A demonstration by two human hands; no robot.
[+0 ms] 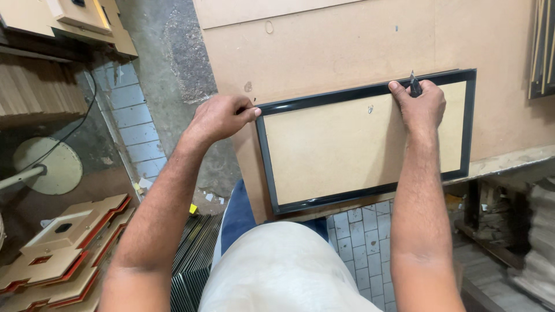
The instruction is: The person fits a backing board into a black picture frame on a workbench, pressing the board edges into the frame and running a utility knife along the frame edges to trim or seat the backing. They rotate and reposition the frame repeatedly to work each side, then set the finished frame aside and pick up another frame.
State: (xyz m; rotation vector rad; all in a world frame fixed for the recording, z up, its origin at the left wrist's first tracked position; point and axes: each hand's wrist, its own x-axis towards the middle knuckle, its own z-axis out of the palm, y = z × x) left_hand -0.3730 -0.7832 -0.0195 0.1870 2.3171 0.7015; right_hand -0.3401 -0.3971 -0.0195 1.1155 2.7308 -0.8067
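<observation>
While a broad sheet of brown fibreboard serves as our tabletop (358, 40), we lay a black picture frame (370, 143) face down on it, its plain board backing up and its near long side close to the tabletop's front edge, within easy reach of both arms. We judge that the flat, firm sheet is there to keep the frame from rocking. Our left hand (222, 115) presses on the frame's far left corner, fingers curled and thumb pointing along the top rail, apparently to pin it; whether anything small lies inside that grip we cannot tell. Our right hand (422, 104) rests on the top rail towards the right, its grip closed around a small dark pointed tool (414, 84), tip up at the rail's outer edge.

Below the tabletop we see a floor of pale grey paving blocks (367, 242) and rough concrete. To our left, red-edged cardboard cut-outs (63, 248) lie stacked beside a round pale stand base (49, 164). More dark frame mouldings (543, 46) lean at far right.
</observation>
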